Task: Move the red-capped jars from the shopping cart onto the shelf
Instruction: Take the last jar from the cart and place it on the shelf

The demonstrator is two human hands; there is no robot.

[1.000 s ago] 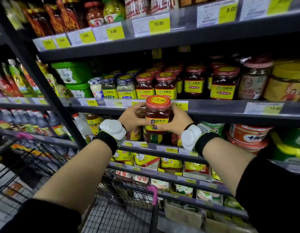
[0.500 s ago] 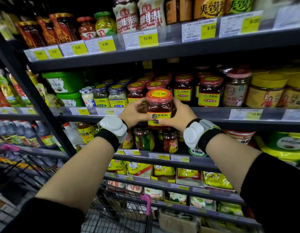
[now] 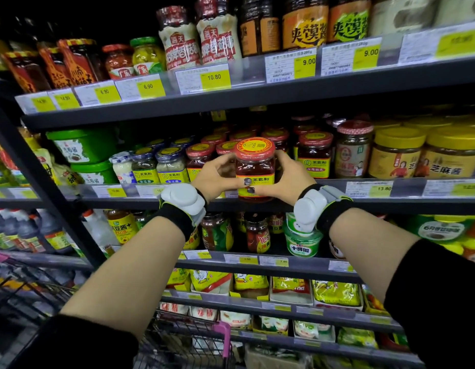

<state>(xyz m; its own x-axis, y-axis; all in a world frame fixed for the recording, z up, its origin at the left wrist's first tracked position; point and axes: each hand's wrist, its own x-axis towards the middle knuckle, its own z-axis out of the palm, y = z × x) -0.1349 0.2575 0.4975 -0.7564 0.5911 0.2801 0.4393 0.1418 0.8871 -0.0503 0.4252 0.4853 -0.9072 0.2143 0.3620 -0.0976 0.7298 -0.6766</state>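
Observation:
A red-capped jar [image 3: 254, 166] with dark red contents and a yellow label is held upright between both hands. My left hand [image 3: 215, 175] grips its left side and my right hand [image 3: 289, 179] its right side. The jar sits level with the front lip of the middle shelf [image 3: 407, 201], its base overlapping the shelf edge. Behind it stand several matching red-capped jars [image 3: 314, 153] in rows. The wire shopping cart [image 3: 183, 339] with a pink handle piece is at the bottom, its contents not visible.
Green tubs [image 3: 82, 145] and blue-capped jars [image 3: 171, 165] stand left of the red jars, yellow-lidded jars [image 3: 396, 153] to the right. Shelves above and below are packed with sauces and packets. A dark upright post [image 3: 44, 182] runs diagonally at left.
Both hands have raised the jar from below the shelf edge up to shelf level and closer to the row of matching jars.

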